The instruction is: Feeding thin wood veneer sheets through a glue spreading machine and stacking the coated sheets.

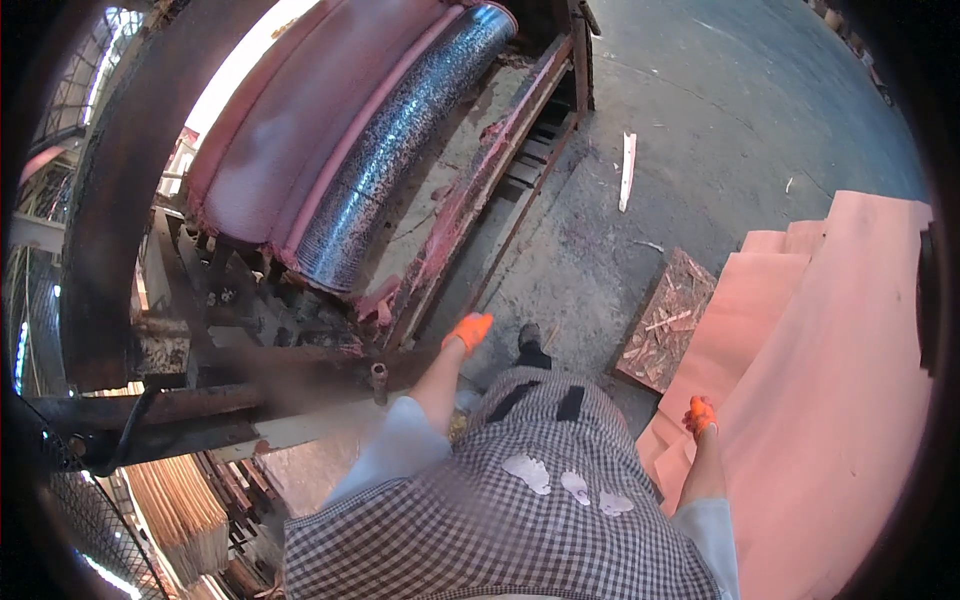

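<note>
My left hand (470, 332), in an orange glove, is closed with nothing visible in it. It hangs over the floor beside the front end of a roller machine's metal frame (408, 335). On the other side, my right hand (701, 414), also in an orange glove, has its fingers curled in, and I see nothing in it. Behind it in the picture lie large thin pinkish-orange sheets (830, 390), stacked with their edges uneven. Whether that hand touches them I cannot tell. The machine carries a wide reddish roller (310, 115) and a shiny, speckled metal roller (405, 150).
A board strewn with wood scraps (668, 325) lies left of the sheets. Farther off, a pale wood strip (628, 172) rests on the concrete floor. Thin wooden sheets (180, 505) stand stacked at lower left, below a dark beam (250, 400). My shoe (529, 334) shows ahead.
</note>
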Demonstrator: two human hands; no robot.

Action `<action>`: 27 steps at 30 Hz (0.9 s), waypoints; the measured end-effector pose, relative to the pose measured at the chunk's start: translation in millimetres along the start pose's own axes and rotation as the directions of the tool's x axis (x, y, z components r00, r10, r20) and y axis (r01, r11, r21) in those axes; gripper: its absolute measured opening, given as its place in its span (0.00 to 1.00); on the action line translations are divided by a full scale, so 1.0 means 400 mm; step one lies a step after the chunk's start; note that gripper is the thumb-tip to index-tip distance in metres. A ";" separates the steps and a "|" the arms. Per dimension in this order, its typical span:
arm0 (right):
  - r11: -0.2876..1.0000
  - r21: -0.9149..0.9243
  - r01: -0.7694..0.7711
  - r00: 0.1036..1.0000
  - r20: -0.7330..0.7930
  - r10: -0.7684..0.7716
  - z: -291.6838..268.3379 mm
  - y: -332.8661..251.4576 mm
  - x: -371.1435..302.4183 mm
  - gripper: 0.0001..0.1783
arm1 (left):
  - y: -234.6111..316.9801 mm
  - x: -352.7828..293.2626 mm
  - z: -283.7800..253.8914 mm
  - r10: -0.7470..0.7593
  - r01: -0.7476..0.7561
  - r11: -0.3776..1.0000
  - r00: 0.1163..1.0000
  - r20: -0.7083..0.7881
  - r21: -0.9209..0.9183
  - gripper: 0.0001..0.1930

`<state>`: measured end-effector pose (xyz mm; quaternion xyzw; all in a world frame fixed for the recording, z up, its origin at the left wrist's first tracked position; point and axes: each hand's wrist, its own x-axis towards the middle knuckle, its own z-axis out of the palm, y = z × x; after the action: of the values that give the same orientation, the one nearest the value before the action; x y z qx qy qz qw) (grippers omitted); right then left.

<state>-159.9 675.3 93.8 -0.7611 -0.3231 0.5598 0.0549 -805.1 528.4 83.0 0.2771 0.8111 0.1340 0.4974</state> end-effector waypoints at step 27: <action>0.966 0.212 0.148 0.985 0.054 -0.163 0.187 -0.026 0.005 0.15 | 0.082 0.112 -0.022 -0.008 0.015 0.996 0.996 0.083 -0.088 0.33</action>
<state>-230.2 663.6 69.4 -0.7030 -0.3234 0.6112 0.1662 -818.0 581.7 70.6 0.2555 0.7846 0.1552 0.5432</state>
